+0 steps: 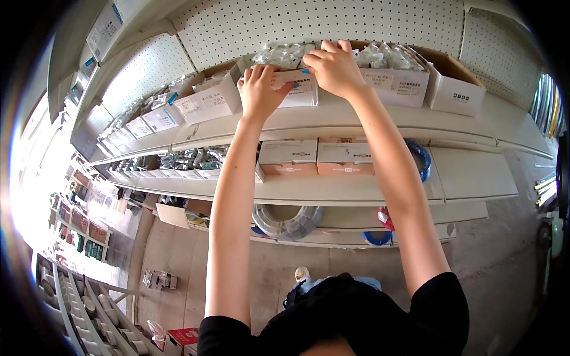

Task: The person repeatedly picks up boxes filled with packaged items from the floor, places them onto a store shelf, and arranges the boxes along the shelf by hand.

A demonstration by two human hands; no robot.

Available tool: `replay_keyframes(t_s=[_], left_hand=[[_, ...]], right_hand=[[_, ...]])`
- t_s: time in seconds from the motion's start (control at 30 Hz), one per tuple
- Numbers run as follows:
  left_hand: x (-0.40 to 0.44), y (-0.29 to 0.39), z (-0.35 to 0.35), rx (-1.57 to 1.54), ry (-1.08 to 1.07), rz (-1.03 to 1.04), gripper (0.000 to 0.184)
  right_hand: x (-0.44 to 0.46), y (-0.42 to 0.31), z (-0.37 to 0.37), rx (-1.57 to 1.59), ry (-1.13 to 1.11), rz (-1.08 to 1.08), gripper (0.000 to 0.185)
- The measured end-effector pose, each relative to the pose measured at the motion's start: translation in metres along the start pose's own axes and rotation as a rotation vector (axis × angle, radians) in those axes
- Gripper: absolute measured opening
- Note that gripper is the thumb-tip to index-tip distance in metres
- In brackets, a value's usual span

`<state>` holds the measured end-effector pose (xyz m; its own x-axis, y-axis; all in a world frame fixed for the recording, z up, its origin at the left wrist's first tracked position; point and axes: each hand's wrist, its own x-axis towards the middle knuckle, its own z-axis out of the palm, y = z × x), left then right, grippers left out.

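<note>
A white open-topped cardboard box [304, 94] with a printed label on its front stands on the upper shelf. Clear plastic bags [280, 56] fill it; what they contain is too small to make out. My left hand [259, 94] grips the box's left front corner, fingers curled over the rim and thumb across the front. At the right side, my right hand [336, 70] has its fingers bent over the top edge, close to the neighbouring box [395, 85] of bagged parts. The fingertips inside the rim are partly hidden.
More white boxes [208, 102] line the shelf on the left, and another box [456, 89] stands at the right end. Below are two closed cartons [289, 155], a grey hose coil [288, 225] and a blue coil [420, 160]. A perforated panel [320, 22] backs the shelf.
</note>
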<state>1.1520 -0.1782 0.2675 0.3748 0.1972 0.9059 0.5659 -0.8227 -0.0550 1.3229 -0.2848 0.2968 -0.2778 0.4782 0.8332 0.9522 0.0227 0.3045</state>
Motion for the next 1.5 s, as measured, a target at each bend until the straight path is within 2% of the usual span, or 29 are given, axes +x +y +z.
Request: replay_keyframes(t_s=[0.1, 0.2, 0.3, 0.4, 0.5, 0.63, 0.83, 1.0, 1.07, 1.17, 1.33, 1.5], left_hand=[[0.000, 0.009, 0.003, -0.026, 0.019, -0.002, 0.046], [-0.001, 0.012, 0.007, -0.031, 0.021, -0.032, 0.043], [0.000, 0.013, 0.009, -0.032, 0.024, -0.027, 0.044], [0.000, 0.019, 0.010, -0.004, 0.020, -0.037, 0.045], [0.002, 0.035, 0.008, 0.029, 0.019, -0.055, 0.048], [0.003, 0.045, 0.010, 0.009, 0.030, -0.037, 0.049], [0.005, 0.059, 0.011, 0.040, -0.009, -0.072, 0.048], [0.002, 0.055, 0.022, 0.043, 0.123, -0.012, 0.047], [-0.002, 0.055, 0.023, 0.029, 0.134, 0.003, 0.048], [-0.002, 0.056, 0.019, 0.006, 0.134, 0.008, 0.049], [0.000, 0.055, 0.014, -0.023, 0.209, -0.023, 0.044], [-0.008, 0.016, -0.005, 0.005, 0.224, 0.119, 0.039]], right_hand=[[-0.002, 0.004, -0.008, -0.032, -0.067, -0.005, 0.012], [-0.003, 0.003, -0.009, -0.090, -0.006, -0.031, 0.013], [0.005, 0.002, -0.020, -0.133, -0.149, -0.027, 0.012], [0.006, 0.010, -0.027, -0.104, -0.199, -0.042, 0.009], [-0.001, 0.022, -0.024, -0.060, -0.077, -0.066, 0.006], [-0.008, 0.029, -0.032, -0.066, -0.141, -0.028, 0.006], [-0.016, 0.037, -0.035, -0.069, -0.086, -0.019, 0.011], [-0.020, 0.033, -0.035, -0.120, -0.045, -0.003, 0.007], [-0.027, 0.030, -0.029, -0.152, -0.030, 0.006, 0.011], [-0.040, 0.020, -0.024, -0.137, 0.160, 0.041, 0.013], [-0.043, 0.012, -0.017, -0.100, 0.329, -0.001, 0.026], [-0.034, -0.010, -0.028, -0.020, 0.304, -0.107, 0.029]])
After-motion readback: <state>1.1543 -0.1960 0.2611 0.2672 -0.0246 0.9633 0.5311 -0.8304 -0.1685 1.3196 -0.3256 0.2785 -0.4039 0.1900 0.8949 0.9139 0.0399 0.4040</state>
